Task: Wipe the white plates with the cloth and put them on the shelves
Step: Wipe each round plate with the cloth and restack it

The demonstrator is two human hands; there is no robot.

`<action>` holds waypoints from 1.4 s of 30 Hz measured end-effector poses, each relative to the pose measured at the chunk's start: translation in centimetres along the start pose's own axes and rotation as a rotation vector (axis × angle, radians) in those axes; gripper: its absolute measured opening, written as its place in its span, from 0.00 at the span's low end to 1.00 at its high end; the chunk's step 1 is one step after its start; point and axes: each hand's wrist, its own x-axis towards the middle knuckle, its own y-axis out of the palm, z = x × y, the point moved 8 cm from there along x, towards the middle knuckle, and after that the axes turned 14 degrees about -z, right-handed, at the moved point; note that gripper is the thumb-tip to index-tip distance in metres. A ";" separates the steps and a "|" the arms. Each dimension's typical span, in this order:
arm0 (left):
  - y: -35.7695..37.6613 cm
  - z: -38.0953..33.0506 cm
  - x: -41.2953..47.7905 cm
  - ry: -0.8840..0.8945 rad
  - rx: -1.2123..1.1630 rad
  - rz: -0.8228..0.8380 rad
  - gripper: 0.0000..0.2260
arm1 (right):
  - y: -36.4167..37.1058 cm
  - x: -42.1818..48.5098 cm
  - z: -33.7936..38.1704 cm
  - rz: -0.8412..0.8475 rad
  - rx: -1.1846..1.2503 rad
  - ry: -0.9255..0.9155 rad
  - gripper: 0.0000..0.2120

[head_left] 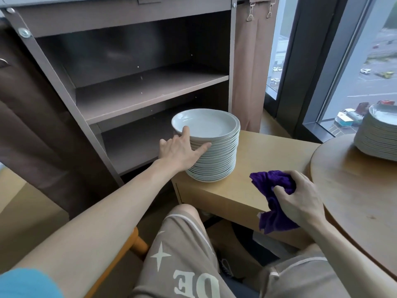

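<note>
Only readable text: white block letters "DE" (196, 284) on the beige shorts (189, 237), printed on the left leg, upside down to the camera, lower edge partly cut off. Just above the letters, a white four-point star (160, 255) mark. Nothing else legible.

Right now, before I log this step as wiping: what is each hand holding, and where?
The right hand grips the purple cloth bunched at its middle. The left hand only touches the plate stack at its upper rim, holding nothing.
</note>
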 end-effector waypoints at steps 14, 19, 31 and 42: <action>7.9 7.3 -2.7 -0.640 -1.228 0.051 0.53 | 5.2 -2.0 -2.5 0.022 0.088 0.379 0.03; 13.7 7.7 -3.8 -0.573 -0.902 0.574 0.61 | 8.7 1.0 -1.9 -0.046 0.195 0.610 0.07; 17.8 4.2 -1.9 -0.207 -0.959 0.590 0.72 | 18.8 1.6 -3.7 0.362 -0.333 0.116 0.52; 17.6 4.9 -3.3 -0.284 -1.003 0.389 0.69 | 14.5 5.4 -7.7 0.184 -0.486 0.180 0.36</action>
